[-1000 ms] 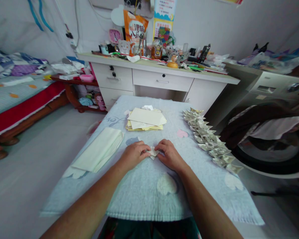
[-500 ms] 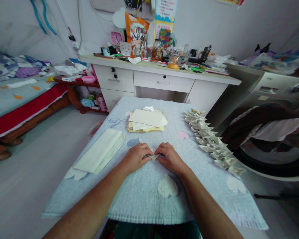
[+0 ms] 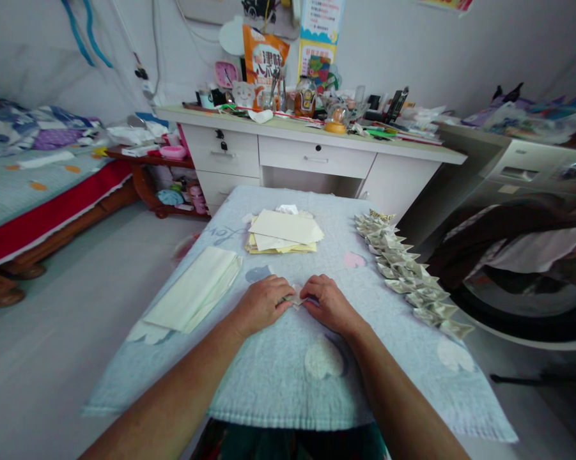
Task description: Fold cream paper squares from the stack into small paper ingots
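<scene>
A small folded piece of paper [image 3: 296, 296] lies at the middle of the cloth-covered table, pinched from both sides. My left hand [image 3: 267, 300] grips its left end between thumb and fingers. On the opposite end, my right hand [image 3: 326, 300] has its fingertips closed on the paper. The fingers hide much of its shape. Beyond the hands is a stack of cream paper sheets [image 3: 282, 229]. To the left lies a larger pale folded sheet bundle [image 3: 194, 291]. Rows of folded paper pieces with pointed tips [image 3: 407, 268] run along the right side.
The table wears a pale blue patterned cloth [image 3: 268, 390]. Behind it stands a white desk [image 3: 316, 156] crowded with jars, a pink clock and an orange bag [image 3: 263, 61]. A bed [image 3: 38, 185] is at left, a front-loading washing machine [image 3: 532, 166] at right.
Both hands stay nearly in place on the small paper, with only slight finger movement. The paper's near point looks a little shorter now. The view has shifted very slightly.
</scene>
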`<act>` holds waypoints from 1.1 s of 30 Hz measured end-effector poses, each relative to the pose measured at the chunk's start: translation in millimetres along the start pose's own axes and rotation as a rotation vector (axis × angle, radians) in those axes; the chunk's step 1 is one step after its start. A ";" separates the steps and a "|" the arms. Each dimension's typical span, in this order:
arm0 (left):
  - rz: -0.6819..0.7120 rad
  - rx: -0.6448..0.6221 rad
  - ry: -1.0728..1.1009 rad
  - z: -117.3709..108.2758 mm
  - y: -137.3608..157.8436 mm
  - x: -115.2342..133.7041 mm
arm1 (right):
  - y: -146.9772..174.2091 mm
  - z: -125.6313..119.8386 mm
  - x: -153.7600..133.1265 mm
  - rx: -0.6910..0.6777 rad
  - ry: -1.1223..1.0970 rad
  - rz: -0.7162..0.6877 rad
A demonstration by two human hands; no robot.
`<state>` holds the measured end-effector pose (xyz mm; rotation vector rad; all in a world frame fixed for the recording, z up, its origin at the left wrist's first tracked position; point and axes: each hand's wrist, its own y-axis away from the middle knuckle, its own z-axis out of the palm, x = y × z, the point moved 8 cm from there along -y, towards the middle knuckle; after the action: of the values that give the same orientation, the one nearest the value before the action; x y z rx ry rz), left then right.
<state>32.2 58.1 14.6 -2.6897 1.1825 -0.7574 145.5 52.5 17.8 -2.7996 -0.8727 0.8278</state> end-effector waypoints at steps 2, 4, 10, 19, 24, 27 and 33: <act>-0.016 0.004 -0.033 -1.2 0.1 0.3 | 0.0 0.5 0.7 0.001 -0.002 -0.001; -0.006 -0.005 -0.074 -1.2 0.1 2.3 | 0.6 1.6 2.3 0.004 0.002 0.006; 0.105 -0.024 -0.197 1.7 0.7 12.6 | 2.0 4.4 1.8 0.012 0.043 -0.003; 0.124 -0.039 -0.275 7.1 0.6 14.0 | 1.9 3.5 -4.6 0.004 0.097 -0.080; 0.070 -0.020 -0.243 5.7 0.9 10.7 | 0.4 4.4 -4.8 -0.010 0.108 -0.084; 0.017 0.007 -0.190 0.9 1.3 8.4 | -0.5 5.2 -4.6 -0.009 0.098 -0.075; -0.028 -0.003 -0.144 -0.7 0.5 4.4 | 0.2 4.2 -2.0 0.000 0.075 0.016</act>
<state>34.0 54.6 16.8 -2.7157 1.1160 -0.5554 142.0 51.0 15.2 -2.8206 -0.8407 0.7201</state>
